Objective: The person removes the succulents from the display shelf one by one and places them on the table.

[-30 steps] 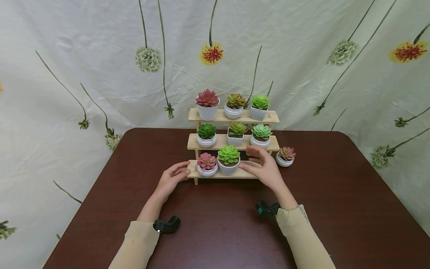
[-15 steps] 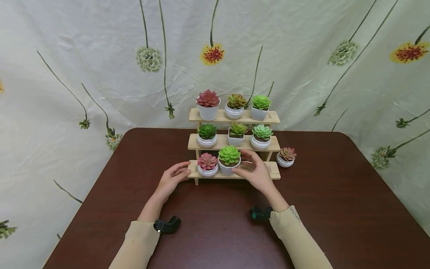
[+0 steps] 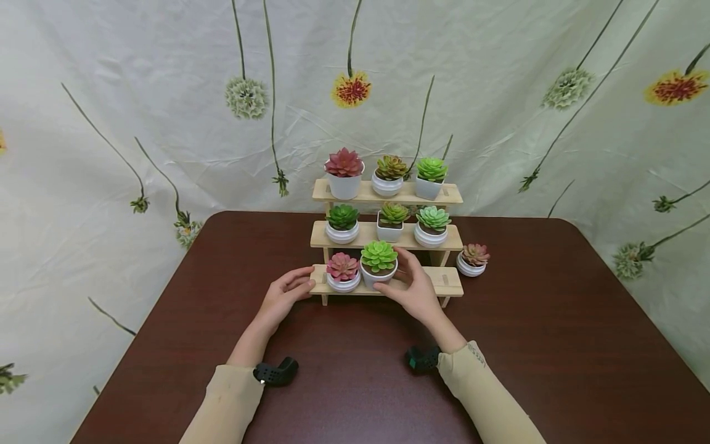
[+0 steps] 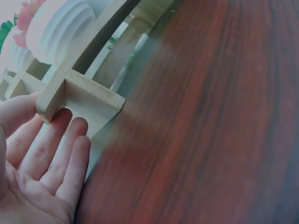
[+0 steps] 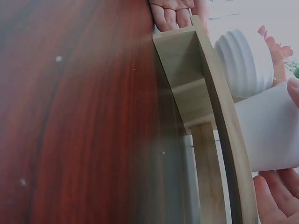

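In the head view, my left hand (image 3: pixel 287 297) holds the left end of the lowest board of a three-tier wooden plant stand (image 3: pixel 444 280). In the left wrist view, its thumb lies over the board's end and fingertips reach underneath. My right hand (image 3: pixel 412 288) grips a bright green succulent (image 3: pixel 379 258) from the right, thumb in front and fingers behind its smooth white pot (image 5: pixel 271 133). That pot stands on the lowest board. Immediately left of it is a pink succulent (image 3: pixel 342 268) in a ribbed white pot.
More potted succulents fill the middle board (image 3: pixel 360 237) and the top board (image 3: pixel 363 192). A reddish succulent (image 3: pixel 473 259) stands on the dark wooden table (image 3: pixel 355 370), right of the stand. A white flowered cloth (image 3: pixel 471 123) hangs behind.
My right hand has moved left from over the right part of the lowest board to the bright green succulent and now grips its pot. The left hand stays at the board's end.
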### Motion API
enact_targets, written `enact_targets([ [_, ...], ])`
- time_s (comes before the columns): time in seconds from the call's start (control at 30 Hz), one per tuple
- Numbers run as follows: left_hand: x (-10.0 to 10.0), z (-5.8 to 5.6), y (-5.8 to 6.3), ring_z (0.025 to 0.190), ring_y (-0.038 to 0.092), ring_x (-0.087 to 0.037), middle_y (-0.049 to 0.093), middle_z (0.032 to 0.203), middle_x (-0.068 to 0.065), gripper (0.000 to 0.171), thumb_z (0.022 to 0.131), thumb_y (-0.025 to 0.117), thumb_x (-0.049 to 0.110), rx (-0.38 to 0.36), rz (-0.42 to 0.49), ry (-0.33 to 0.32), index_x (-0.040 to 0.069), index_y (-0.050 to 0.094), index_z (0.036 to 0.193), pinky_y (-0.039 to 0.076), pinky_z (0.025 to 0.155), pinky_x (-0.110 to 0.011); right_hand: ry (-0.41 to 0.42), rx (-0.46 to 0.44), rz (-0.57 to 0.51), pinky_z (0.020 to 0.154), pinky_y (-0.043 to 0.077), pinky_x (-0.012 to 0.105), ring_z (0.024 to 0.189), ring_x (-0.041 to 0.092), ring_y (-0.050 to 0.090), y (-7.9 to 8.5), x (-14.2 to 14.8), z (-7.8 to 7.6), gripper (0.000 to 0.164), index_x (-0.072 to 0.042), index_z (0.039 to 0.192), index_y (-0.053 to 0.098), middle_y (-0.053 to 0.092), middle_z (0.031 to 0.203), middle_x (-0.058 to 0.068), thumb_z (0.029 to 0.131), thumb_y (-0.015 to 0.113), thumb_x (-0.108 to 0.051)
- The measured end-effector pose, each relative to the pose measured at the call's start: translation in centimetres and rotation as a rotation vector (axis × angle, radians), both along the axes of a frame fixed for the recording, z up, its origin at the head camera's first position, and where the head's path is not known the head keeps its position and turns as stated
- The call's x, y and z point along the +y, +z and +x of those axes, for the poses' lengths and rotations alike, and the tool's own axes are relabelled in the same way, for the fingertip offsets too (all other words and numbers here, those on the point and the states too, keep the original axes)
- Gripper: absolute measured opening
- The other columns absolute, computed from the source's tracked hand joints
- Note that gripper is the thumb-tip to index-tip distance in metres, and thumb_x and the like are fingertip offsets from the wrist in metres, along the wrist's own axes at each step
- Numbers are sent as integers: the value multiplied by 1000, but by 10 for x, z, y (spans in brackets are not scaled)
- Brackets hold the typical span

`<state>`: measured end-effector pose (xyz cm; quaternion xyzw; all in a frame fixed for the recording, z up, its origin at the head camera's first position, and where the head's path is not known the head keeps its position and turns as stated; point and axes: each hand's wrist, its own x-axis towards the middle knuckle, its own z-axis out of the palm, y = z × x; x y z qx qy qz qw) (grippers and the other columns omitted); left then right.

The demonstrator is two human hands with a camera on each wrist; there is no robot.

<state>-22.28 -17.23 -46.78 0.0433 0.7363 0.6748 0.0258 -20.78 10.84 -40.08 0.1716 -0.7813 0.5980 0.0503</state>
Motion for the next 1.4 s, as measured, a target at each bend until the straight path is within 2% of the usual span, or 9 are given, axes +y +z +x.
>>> enact_targets([
  [0.4, -1, -1, -2, 95, 61, -9, 58, 121, -21, 45, 91, 64, 23, -5, -13, 3, 4, 54, 130, 52, 83, -25, -32, 28, -1, 95, 45, 41, 117, 34, 50, -5, -7, 2, 72, 5, 137, 38, 48, 131, 25, 77, 76, -1],
  [0.6, 1, -1, -1, 96, 61, -8, 58, 121, -20, 43, 91, 64, 20, 0, 9, 7, 3, 54, 129, 52, 82, -26, -65, 25, -10, 92, 46, 45, 111, 36, 54, -5, -7, 3, 71, 4, 136, 40, 50, 128, 25, 76, 77, -1],
  [0.83, 1, 0, 0, 96, 61, -8, 58, 122, -20, 43, 91, 64, 20, 6, 7, 9, 3, 54, 129, 52, 82, -25, -82, 14, -23, 90, 48, 43, 106, 35, 58, -4, -6, 3, 69, 4, 135, 42, 52, 125, 25, 76, 77, -1],
  [1.4, 0, -1, -1, 97, 61, -8, 57, 123, -19, 44, 91, 64, 22, 1, -5, 6, 4, 54, 129, 52, 82, -26, -84, 83, -33, 92, 47, 39, 108, 30, 55, 19, -5, 12, 65, 1, 132, 46, 54, 126, 19, 76, 78, -3],
])
